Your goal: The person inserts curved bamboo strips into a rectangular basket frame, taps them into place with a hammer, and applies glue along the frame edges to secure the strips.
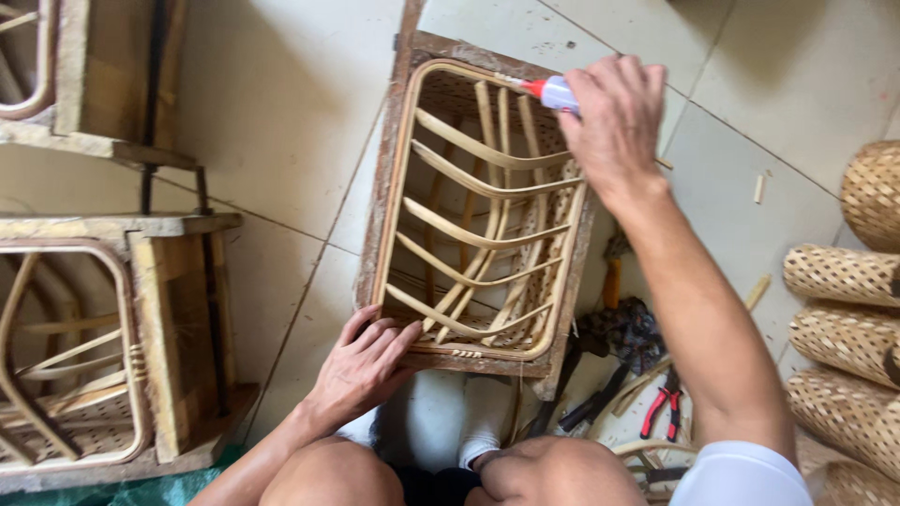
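1. Head view: a square rattan frame (pixel 473 211) with curved slats stands on the tiled floor (pixel 281 103), just in front of the person's knees.
2. The left hand (pixel 364 365) lies flat with fingers spread on the frame's near left corner, pressing and not gripping.
3. The right hand (pixel 614 117) is closed around a small glue bottle (pixel 553 92); its red nozzle touches the far top rail.
4. Red-handled pliers (pixel 661 408) lie at the right, near rolls of woven matting (pixel 844 309); more frames (pixel 103 347) stand at the left.
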